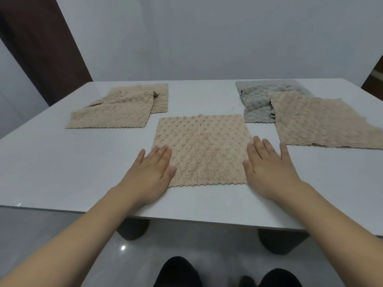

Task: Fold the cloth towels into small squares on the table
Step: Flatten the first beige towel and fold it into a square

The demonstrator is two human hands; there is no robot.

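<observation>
A beige bumpy towel (202, 150) lies spread flat in the middle of the white table (62, 162), near the front edge. My left hand (150, 172) lies flat with straight fingers on the towel's left edge. My right hand (269, 166) lies flat along the towel's right edge, its thumb touching the cloth. At the back left lies a beige towel (116, 112) loosely folded over itself. At the back right a grey towel (261, 100) lies partly under another beige towel (319, 123) that is spread flat.
The table's front edge runs just below my wrists. Dark table legs (132, 228) stand under it on a glossy grey floor. A plain wall rises behind the table, and a dark brown door panel (45, 48) stands at the far left.
</observation>
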